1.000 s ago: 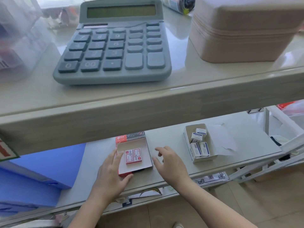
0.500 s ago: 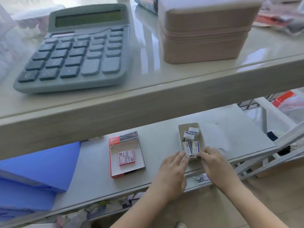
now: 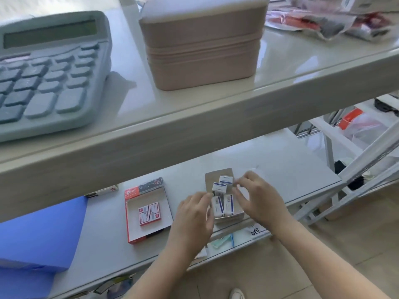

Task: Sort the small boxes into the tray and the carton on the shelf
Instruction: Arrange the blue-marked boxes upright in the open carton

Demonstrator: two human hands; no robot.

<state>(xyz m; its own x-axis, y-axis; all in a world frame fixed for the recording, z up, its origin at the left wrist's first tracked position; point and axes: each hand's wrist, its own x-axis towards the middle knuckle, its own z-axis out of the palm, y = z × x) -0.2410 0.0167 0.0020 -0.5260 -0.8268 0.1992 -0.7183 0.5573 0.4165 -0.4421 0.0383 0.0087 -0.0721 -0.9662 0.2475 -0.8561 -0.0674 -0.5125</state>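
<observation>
On the lower shelf (image 3: 108, 225) a small open carton (image 3: 229, 217) holds several white boxes with blue stripes (image 3: 223, 204). My left hand (image 3: 194, 214) presses against the carton's left side and my right hand (image 3: 257, 197) against its right side, fingers curled around its walls. To the left lies a shallow red-edged tray (image 3: 149, 209) with two red-and-white boxes (image 3: 150, 213) inside. Neither hand holds a box.
The upper shelf carries a grey-blue calculator (image 3: 47, 72), a pink case (image 3: 200, 44) and plastic bags (image 3: 330, 18). Blue folders (image 3: 36, 236) lie at the lower shelf's left end. A white rack (image 3: 354, 169) stands at the right, tiled floor below.
Both hands moved from the red-edged tray rightwards to the carton and now flank it. The view has shifted right.
</observation>
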